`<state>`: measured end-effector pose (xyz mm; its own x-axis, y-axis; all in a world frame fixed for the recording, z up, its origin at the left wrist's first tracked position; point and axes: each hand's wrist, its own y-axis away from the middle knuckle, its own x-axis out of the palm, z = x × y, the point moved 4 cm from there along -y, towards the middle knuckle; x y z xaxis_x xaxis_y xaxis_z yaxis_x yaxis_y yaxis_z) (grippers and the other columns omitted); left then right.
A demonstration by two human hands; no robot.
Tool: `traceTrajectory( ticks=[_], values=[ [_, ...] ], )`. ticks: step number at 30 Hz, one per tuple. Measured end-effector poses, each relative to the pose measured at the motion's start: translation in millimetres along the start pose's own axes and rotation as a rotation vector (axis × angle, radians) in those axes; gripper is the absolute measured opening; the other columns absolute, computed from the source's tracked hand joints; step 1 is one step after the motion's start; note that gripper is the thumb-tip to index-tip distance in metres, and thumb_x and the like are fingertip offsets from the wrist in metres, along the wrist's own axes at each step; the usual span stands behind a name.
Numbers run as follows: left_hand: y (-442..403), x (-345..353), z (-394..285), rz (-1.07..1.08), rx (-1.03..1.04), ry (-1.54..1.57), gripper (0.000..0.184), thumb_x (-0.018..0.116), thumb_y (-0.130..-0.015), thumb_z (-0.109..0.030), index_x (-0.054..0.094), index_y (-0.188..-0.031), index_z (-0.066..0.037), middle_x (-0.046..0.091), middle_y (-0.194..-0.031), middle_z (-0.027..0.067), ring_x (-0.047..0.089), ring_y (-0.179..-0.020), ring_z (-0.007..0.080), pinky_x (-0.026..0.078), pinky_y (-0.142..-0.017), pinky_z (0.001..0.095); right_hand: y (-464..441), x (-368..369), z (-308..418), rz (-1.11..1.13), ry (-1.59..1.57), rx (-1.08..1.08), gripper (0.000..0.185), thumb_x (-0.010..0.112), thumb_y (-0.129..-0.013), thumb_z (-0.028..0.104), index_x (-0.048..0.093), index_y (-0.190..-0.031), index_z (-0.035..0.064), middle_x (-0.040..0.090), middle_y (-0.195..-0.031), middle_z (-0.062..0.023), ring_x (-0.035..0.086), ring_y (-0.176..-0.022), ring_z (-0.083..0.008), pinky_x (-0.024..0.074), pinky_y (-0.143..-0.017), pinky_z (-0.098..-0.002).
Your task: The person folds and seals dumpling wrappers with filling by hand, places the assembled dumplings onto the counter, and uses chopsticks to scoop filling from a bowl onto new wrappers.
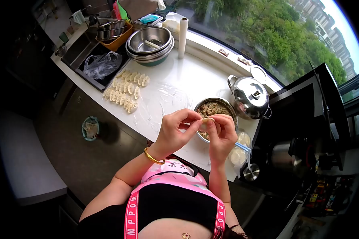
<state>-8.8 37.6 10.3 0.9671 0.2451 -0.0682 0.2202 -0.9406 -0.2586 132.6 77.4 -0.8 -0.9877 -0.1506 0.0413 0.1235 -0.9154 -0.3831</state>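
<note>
Between my two hands, above the counter, is a dumpling point(207, 120) whose edge I pinch from both sides. My left hand point(177, 130), with a gold bangle at the wrist, closes thumb and fingers on its left end. On the other end, my right hand point(221, 137) presses thumb against fingers. Directly beneath sits a steel bowl of meat filling point(212, 108), partly hidden by my hands. Round dumpling wrappers point(238, 156) lie in plastic to the right, with blue chopsticks point(243, 146) beside them. Several folded dumplings point(125, 88) stand in rows at the counter's left.
A lidded steel pot point(250, 96) stands behind the filling bowl, near the dark stove point(285, 119). Stacked steel bowls point(149, 42) and an upright roll point(183, 38) are at the back by the window. A sink point(81, 59) lies left; a small bin point(91, 128) is on the floor.
</note>
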Motion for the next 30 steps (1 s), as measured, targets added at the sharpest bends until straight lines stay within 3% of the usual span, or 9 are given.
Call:
traceTrajectory(
  ticks=[3,11,15,17,24,26,30],
  values=[
    [-4,3,2,-0.024,0.004,0.013,0.01,0.066,-0.086,-0.002,0.064,-0.095,0.003,0.069,-0.09,0.0094,0.07,-0.08,0.0152,0.059,-0.069,0.0258,-2,-2,0,-0.044,-0.071,0.046,0.013,0.07,-0.083,-0.003,0.063,-0.094,-0.0026,0.058,-0.098,-0.0089,0.06,-0.088,-0.0174,0.0501,-0.076,-0.0257],
    [-11,-3,-6,-0.081,0.115,-0.066,0.009,0.066,-0.084,0.003,0.065,-0.092,0.001,0.066,-0.089,0.0079,0.069,-0.081,0.0142,0.06,-0.067,0.0254,-8,4,7,0.058,0.083,-0.122,0.018,0.078,-0.073,-0.004,0.067,-0.085,0.0029,0.058,-0.087,-0.0062,0.058,-0.08,-0.0151,0.0468,-0.066,-0.0252],
    [-8,-6,-6,-0.049,0.114,-0.037,0.009,0.065,-0.084,0.004,0.065,-0.093,0.001,0.067,-0.091,0.0082,0.068,-0.083,0.0146,0.059,-0.069,0.0257,-7,6,6,0.062,0.04,-0.083,0.018,0.077,-0.073,-0.006,0.067,-0.087,0.0016,0.057,-0.09,-0.0068,0.058,-0.08,-0.015,0.0483,-0.068,-0.0255],
    [-7,-5,-10,0.023,0.148,-0.052,0.011,0.063,-0.086,0.008,0.064,-0.095,0.001,0.066,-0.094,0.0092,0.067,-0.089,0.0133,0.058,-0.074,0.0241,-8,6,4,-0.014,-0.161,0.043,0.017,0.075,-0.075,-0.007,0.066,-0.087,0.0003,0.056,-0.094,-0.0077,0.059,-0.082,-0.0148,0.0499,-0.07,-0.0258],
    [-4,-5,-3,-0.03,0.071,0.016,0.017,0.065,-0.088,0.001,0.058,-0.103,0.001,0.068,-0.094,0.0087,0.069,-0.089,0.0147,0.058,-0.075,0.0257,-12,7,1,0.127,0.065,-0.123,0.02,0.073,-0.077,-0.005,0.069,-0.097,-0.0009,0.06,-0.095,-0.0089,0.06,-0.086,-0.0164,0.0505,-0.073,-0.0257],
    [-3,-5,-1,-0.014,0.0,0.054,0.026,0.064,-0.088,0.006,0.05,-0.109,0.0,0.063,-0.096,0.0075,0.066,-0.094,0.0137,0.057,-0.077,0.0239,-12,9,4,0.088,0.03,-0.082,0.017,0.073,-0.077,-0.005,0.069,-0.092,-0.0008,0.062,-0.093,-0.009,0.06,-0.085,-0.0175,0.0505,-0.07,-0.0261],
    [-1,-7,1,0.024,-0.016,0.074,0.025,0.062,-0.089,0.005,0.049,-0.11,0.002,0.065,-0.098,0.0112,0.067,-0.093,0.0155,0.056,-0.079,0.0252,-9,13,6,0.058,0.04,-0.053,0.011,0.071,-0.079,-0.005,0.067,-0.088,-0.0013,0.061,-0.091,-0.0094,0.061,-0.084,-0.0178,0.0525,-0.07,-0.0274]
  ],
)
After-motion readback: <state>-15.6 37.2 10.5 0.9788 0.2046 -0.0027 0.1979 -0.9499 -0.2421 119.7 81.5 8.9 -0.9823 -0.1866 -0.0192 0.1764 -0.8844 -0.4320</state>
